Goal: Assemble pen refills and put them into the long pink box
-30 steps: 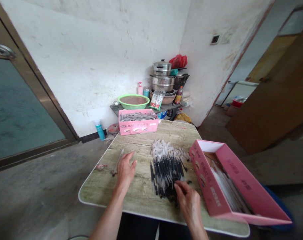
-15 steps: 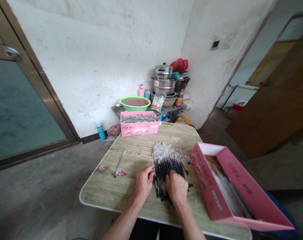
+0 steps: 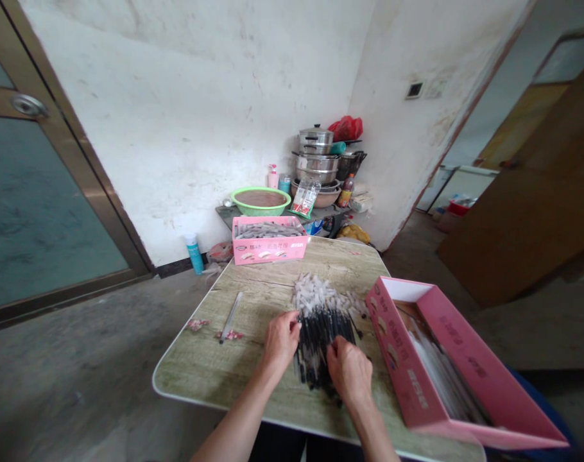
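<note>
A bundle of black-ended pens [image 3: 315,340] lies side by side on the wood-patterned table [image 3: 200,366]. At its left edge is my left hand [image 3: 281,340], its thumb and fingertips pinched together near the upper pen ends; whatever they hold is too small to make out. My right hand [image 3: 350,367] rests at the bundle's right side, fingers curled under and hidden against the pens. Just beyond the pens spreads a heap of small whitish translucent caps [image 3: 316,292]. Off to the left lies a single clear pen [image 3: 231,317], apart from the rest.
A pink box [image 3: 270,250] full of pens stands at the table's far edge. On the right, a larger pink box [image 3: 393,359] holds long pale translucent pieces. Behind the table, a low stand carries a green basin [image 3: 260,208] and stacked steel pots [image 3: 316,167].
My right hand has shifted slightly right and toward me over the pens, uncovering more of the bundle. My left hand has moved a little up and right.
</note>
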A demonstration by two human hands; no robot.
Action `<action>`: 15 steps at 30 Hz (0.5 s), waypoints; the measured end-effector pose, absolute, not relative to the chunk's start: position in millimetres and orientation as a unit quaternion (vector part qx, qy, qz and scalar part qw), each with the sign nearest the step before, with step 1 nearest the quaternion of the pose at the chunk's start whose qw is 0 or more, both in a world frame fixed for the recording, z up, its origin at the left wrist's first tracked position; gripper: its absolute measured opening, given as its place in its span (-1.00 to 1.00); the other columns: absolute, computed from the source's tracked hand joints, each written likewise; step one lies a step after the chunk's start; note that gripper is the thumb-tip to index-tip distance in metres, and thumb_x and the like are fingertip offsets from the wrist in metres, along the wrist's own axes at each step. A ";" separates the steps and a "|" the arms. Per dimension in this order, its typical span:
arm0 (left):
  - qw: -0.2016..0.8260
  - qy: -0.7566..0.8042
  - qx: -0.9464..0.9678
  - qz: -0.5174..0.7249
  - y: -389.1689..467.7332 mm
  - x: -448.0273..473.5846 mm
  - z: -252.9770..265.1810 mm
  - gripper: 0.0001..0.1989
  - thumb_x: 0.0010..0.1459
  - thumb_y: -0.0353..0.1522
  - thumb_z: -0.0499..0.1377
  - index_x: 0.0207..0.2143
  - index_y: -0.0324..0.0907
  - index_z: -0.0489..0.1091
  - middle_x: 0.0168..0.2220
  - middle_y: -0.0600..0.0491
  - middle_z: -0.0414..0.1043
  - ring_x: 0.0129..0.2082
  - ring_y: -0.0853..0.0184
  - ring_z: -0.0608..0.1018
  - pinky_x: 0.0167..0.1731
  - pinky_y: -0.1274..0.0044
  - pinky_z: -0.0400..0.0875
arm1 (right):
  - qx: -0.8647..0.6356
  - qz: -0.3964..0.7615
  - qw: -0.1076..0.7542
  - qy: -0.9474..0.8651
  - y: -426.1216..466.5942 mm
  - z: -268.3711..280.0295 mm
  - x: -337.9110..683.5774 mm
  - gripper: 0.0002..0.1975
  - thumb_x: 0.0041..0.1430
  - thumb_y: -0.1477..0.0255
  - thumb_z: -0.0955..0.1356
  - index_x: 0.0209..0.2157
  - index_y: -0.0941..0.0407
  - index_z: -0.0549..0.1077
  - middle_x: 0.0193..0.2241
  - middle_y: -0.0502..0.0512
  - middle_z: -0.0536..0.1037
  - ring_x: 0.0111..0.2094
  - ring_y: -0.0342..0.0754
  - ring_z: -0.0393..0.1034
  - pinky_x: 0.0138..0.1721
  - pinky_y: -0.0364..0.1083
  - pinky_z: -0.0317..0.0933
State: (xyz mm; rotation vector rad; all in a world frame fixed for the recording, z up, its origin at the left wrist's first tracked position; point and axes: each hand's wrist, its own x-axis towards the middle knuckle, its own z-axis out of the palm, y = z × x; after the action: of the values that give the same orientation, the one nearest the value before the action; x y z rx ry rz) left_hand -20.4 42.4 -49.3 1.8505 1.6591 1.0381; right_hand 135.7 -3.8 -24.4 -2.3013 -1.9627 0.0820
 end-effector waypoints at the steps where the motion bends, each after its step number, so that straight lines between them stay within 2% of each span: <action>1: 0.220 0.607 0.671 0.365 47.9 -17.9 -47.5 -0.77 0.10 -0.47 0.15 -0.16 -0.16 0.46 -0.28 -0.01 0.54 -0.29 0.33 0.54 -0.22 0.54 0.33 | -0.762 0.029 0.059 -0.644 -6.2 -24.2 137.8 -0.78 0.24 0.38 0.20 -0.39 0.09 0.43 -0.47 0.12 0.60 -0.38 -0.01 0.52 -0.46 -0.16 0.15; 8: 0.214 0.639 0.654 0.344 77.3 0.8 -49.7 -0.85 0.02 -0.38 0.27 -0.30 -0.18 0.44 -0.37 0.00 0.52 -0.32 0.30 0.54 -0.30 0.55 0.27 | -0.781 0.034 0.063 -0.621 -15.4 -27.0 148.8 -0.78 0.23 0.38 0.21 -0.40 0.09 0.44 -0.50 0.12 0.59 -0.41 -0.01 0.52 -0.48 -0.16 0.12; 12: 0.217 0.635 0.650 0.356 80.6 0.9 -54.0 -0.90 0.04 -0.44 0.23 -0.32 -0.18 0.44 -0.37 0.01 0.53 -0.33 0.33 0.55 -0.29 0.57 0.27 | -0.781 0.035 0.067 -0.620 -17.8 -30.2 152.4 -0.79 0.22 0.38 0.22 -0.41 0.09 0.44 -0.50 0.12 0.59 -0.41 -0.01 0.52 -0.49 -0.17 0.10; 15: 0.228 0.628 0.643 0.373 78.6 -4.3 -54.3 -0.86 0.05 -0.48 0.20 -0.29 -0.18 0.46 -0.35 0.02 0.54 -0.33 0.35 0.55 -0.27 0.57 0.30 | -0.783 0.036 0.069 -0.617 -19.3 -31.2 153.3 -0.79 0.23 0.38 0.22 -0.41 0.09 0.44 -0.50 0.12 0.59 -0.42 -0.01 0.52 -0.50 -0.17 0.09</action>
State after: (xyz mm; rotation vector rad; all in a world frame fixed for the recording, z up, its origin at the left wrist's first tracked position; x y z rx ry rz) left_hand -4.3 78.6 -54.3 1.7717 1.7310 1.0283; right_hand 153.3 -19.3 -31.2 -2.3569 -1.8574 0.1089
